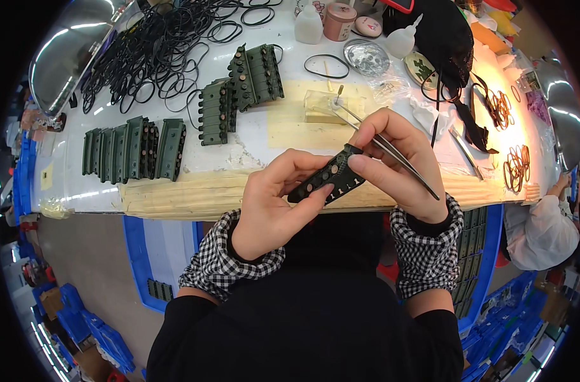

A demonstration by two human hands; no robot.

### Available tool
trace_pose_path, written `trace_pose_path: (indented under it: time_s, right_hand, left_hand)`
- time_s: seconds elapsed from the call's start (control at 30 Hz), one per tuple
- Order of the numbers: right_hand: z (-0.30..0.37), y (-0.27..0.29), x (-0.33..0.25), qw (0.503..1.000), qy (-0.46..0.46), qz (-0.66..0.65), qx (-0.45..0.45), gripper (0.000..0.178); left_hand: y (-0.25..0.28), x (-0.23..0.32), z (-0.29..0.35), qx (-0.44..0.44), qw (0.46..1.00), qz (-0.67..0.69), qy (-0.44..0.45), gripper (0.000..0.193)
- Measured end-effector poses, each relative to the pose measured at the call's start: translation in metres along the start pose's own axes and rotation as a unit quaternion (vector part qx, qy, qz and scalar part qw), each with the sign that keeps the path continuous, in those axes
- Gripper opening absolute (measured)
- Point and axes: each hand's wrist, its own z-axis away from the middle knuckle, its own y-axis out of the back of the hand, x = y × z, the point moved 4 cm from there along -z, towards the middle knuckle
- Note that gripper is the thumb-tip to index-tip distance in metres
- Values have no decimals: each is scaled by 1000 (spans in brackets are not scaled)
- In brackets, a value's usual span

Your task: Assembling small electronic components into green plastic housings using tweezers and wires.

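Note:
My left hand (274,200) is closed on a dark green plastic wheeled part (328,175), which looks like the side of a toy tank with a row of small round wheels. It is held tilted above the table's front edge, gripped between thumb and fingers. In my right hand (401,162) are metal tweezers (391,151), pointing away toward the upper left. That hand's thumb and fingertips also pinch the part's far end. Beyond the tweezer tips lies a small taped yellowish block (321,107) with a short peg standing up near it.
Similar green parts stand in a row (121,151) and a stack (257,76) at left. Behind them lies a heap of black rubber bands (153,54). White squeeze bottles (309,25) stand at the back. Blue trays (140,254) flank me below; another person (535,232) sits at far right.

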Motion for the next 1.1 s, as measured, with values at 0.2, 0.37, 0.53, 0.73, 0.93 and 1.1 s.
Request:
trace_pose_path:
  time_s: [0.2,0.37,0.53,0.73,0.93,1.1]
  right_hand:
    - [0,0,2,1000,-10,-7,1,19]
    - [1,-3,5,1000,1,-17,5,19]
    - [1,-3,11,999,-10,-41,11,19]
    - [1,-4,5,998,-30,-48,38,19]
    - [1,-7,11,998,-12,-28,53,19]
    - [3,-12,11,997,-1,-6,71,17]
  left_hand:
    - [2,-3,-1,-5,1000,-8,-3,31]
    - [4,-9,3,-1,995,-70,-67,31]
    - [5,-11,3,-3,992,-101,-72,31]
    - [-1,-10,-1,9,999,31,-29,28]
    - [-2,-10,2,4,999,5,-47,28]
    - [-6,-13,3,2,999,35,-32,29]
